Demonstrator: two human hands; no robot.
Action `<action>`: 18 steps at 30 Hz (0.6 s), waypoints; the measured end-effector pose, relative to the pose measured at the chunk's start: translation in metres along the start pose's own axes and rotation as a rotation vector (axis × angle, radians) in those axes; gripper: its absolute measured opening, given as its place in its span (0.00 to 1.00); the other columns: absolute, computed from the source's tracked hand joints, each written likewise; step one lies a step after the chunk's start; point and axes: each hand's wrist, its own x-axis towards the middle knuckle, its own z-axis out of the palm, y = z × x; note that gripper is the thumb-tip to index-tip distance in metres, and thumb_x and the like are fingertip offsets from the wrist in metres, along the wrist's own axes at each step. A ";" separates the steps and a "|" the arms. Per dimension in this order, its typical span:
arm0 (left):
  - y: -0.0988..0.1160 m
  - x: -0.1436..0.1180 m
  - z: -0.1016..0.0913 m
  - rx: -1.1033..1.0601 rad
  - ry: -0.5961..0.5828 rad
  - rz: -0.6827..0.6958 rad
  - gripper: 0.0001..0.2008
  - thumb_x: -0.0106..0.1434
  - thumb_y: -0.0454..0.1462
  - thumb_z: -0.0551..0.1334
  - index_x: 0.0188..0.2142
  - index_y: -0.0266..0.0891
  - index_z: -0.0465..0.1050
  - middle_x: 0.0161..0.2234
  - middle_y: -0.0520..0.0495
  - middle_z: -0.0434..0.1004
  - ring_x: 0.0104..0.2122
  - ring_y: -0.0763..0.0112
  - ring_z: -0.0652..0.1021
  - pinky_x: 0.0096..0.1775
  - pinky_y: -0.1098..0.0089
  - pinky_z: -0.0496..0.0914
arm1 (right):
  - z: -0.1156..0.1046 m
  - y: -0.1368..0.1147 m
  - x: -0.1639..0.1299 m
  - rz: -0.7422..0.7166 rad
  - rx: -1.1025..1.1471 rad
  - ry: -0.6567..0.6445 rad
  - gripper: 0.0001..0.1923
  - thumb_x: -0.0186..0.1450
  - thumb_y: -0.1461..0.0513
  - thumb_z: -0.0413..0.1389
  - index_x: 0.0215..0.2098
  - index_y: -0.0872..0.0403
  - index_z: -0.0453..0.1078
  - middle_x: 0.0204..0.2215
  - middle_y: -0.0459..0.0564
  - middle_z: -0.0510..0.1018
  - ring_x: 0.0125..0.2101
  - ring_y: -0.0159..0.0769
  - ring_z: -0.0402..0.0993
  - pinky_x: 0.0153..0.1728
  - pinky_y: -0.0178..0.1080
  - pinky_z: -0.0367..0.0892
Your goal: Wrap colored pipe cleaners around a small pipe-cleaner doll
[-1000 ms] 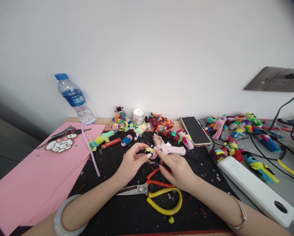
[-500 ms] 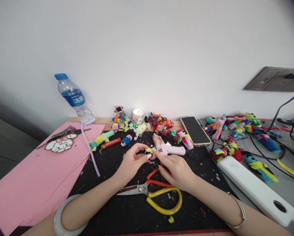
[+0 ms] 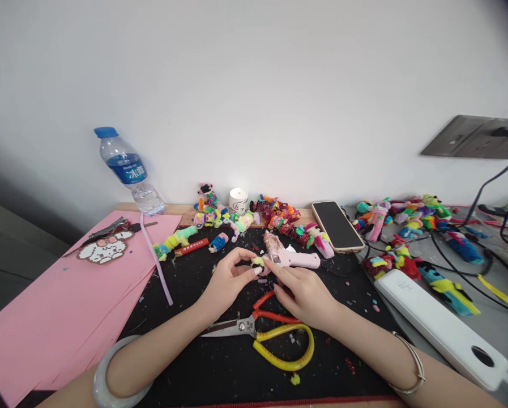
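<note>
My left hand (image 3: 227, 281) and my right hand (image 3: 303, 293) meet over the black mat (image 3: 220, 362), both pinching a small yellow-green and pink fuzzy piece (image 3: 260, 263) between their fingertips. A pink hot glue gun (image 3: 295, 259) lies right behind the piece, its nozzle pointing left. Under my right hand lie scissors with yellow handles (image 3: 274, 340) and a red-handled tool (image 3: 267, 306).
A water bottle (image 3: 128, 170) leans at the back left above pink paper sheets (image 3: 62, 306). Several colourful fuzzy figures (image 3: 245, 218) line the back edge beside a candle (image 3: 239, 200) and a phone (image 3: 337, 225). A white power strip (image 3: 443, 328), cables and more figures (image 3: 406, 226) lie right.
The fuzzy piece has been turned and drawn in between the fingertips, so less of it shows. Both hands have stayed in nearly the same place.
</note>
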 end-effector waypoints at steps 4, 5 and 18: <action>0.001 0.000 0.001 -0.004 0.006 -0.002 0.10 0.54 0.34 0.64 0.36 0.38 0.66 0.35 0.52 0.73 0.35 0.70 0.77 0.40 0.69 0.70 | 0.000 -0.001 0.000 -0.012 -0.025 -0.005 0.25 0.66 0.64 0.44 0.61 0.61 0.53 0.32 0.53 0.77 0.28 0.38 0.70 0.29 0.38 0.64; 0.001 0.001 0.001 -0.004 0.008 -0.001 0.10 0.54 0.34 0.64 0.36 0.38 0.66 0.35 0.52 0.73 0.35 0.70 0.77 0.40 0.68 0.70 | 0.000 -0.001 0.001 -0.012 -0.033 -0.007 0.25 0.66 0.64 0.44 0.61 0.62 0.53 0.32 0.53 0.77 0.28 0.38 0.70 0.29 0.38 0.64; 0.003 0.000 0.002 -0.019 0.022 -0.022 0.10 0.54 0.35 0.63 0.36 0.39 0.66 0.37 0.50 0.74 0.37 0.68 0.77 0.40 0.66 0.70 | 0.002 0.000 -0.002 0.010 0.043 0.159 0.25 0.65 0.65 0.46 0.61 0.58 0.51 0.28 0.48 0.75 0.27 0.35 0.70 0.30 0.36 0.65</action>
